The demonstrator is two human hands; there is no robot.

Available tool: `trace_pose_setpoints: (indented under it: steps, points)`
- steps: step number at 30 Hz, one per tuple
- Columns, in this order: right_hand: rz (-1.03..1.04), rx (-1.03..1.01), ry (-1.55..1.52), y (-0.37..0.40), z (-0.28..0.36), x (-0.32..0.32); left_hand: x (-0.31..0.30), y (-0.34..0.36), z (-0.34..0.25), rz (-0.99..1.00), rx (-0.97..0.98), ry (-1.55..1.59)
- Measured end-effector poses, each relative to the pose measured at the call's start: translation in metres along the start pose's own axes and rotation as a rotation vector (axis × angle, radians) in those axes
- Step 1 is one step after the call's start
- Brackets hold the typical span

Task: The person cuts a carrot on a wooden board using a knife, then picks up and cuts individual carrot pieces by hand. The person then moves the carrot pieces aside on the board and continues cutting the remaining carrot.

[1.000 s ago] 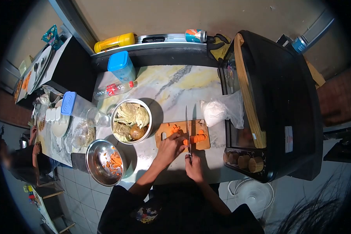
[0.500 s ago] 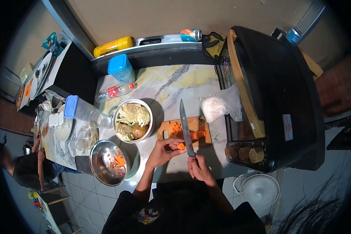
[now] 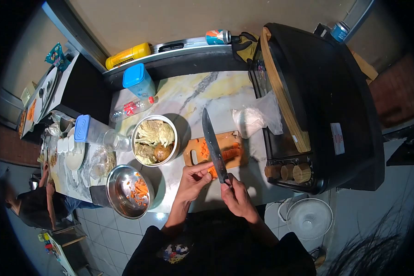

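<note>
In the head view, twelve o'clock is the far side, away from the person. The left hand [image 3: 192, 183] has its thumb and fingers pinched nearly together, with a small orange carrot piece [image 3: 212, 172] between the tips. That carrot piece sits at the left hand's two o'clock, right beside the blade of the knife [image 3: 212, 138]. I can't tell if the blade touches it.

The right hand [image 3: 238, 198] is at about half past three from the left hand. Its fingers curl around the knife's handle, and the blade points up between eleven and twelve o'clock.

The cutting board [image 3: 225, 139] is at one o'clock from the left hand and eleven o'clock from the right hand. Little carrot cubes [image 3: 204, 149] lie on it to the left of the blade, and a longer row of cut carrot [image 3: 232, 153] lies to the right.

A shiny metal bowl [image 3: 119, 185] with orange scraps [image 3: 140, 190] in it is at the left hand's nine o'clock. The white bowl [image 3: 174, 149] with leaves [image 3: 154, 132] is at half past ten. A clear bag of white stuff [image 3: 250, 121] is at the right hand's twelve o'clock.
</note>
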State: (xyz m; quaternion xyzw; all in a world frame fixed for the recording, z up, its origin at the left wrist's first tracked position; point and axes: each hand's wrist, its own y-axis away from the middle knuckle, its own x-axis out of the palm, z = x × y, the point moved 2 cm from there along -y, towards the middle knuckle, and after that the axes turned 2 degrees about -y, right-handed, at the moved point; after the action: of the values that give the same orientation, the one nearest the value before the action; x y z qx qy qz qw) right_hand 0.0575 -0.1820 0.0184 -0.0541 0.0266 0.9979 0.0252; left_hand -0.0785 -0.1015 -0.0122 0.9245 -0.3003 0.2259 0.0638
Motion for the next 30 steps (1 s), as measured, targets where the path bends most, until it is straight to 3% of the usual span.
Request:
trace_pose_setpoints:
  steps: [9, 30]
  points:
    - [-0.017, 0.067, -0.005, -0.003, 0.01, 0.0, 0.017, -0.004, -0.003, -0.078, 0.03, 0.234]
    - [-0.07, -0.031, 0.026, 0.002, 0.01, 0.005, 0.027, 0.0, -0.006, -0.214, 0.058, 0.214]
